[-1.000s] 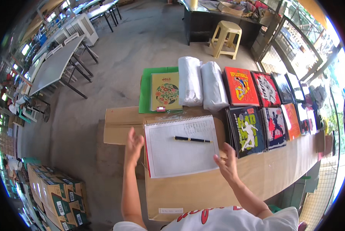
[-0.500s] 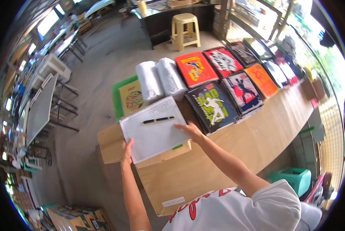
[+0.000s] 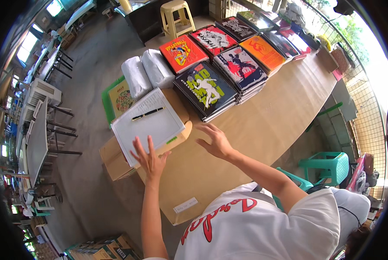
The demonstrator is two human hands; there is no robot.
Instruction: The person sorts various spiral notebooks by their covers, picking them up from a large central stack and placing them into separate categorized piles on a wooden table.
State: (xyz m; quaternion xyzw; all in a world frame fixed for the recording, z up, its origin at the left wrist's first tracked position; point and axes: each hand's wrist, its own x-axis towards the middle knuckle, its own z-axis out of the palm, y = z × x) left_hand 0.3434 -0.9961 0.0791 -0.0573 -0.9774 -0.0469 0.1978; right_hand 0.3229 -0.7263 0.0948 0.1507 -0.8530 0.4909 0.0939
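A white spiral pad [image 3: 133,132], its top sheet partly written on, lies on a cardboard box [image 3: 116,159] at the table's left end. Across the sheet rests a black pen with gold-coloured trim [image 3: 148,114]. My left hand [image 3: 150,159] is open with fingers spread, over the pad's near edge; whether it touches the paper I cannot tell. Also open and holding nothing, my right hand [image 3: 216,142] hovers over the table just right of the box. Beyond it sits a stack of dark spiral notebooks [image 3: 206,89] with a white figure on the cover.
More stacked notebooks, including a red one [image 3: 183,54] and an orange one [image 3: 263,52], fill the far side of the brown table [image 3: 280,104]. Two silvery wrapped bundles [image 3: 136,77] stand behind the pad. Green stools [image 3: 328,167] are at right, a cream stool [image 3: 176,18] beyond the table.
Both hands have let go of the pad and opened; it now lies on the box. The right hand has moved off its right edge. My view has shifted, so the table appears farther left and higher.
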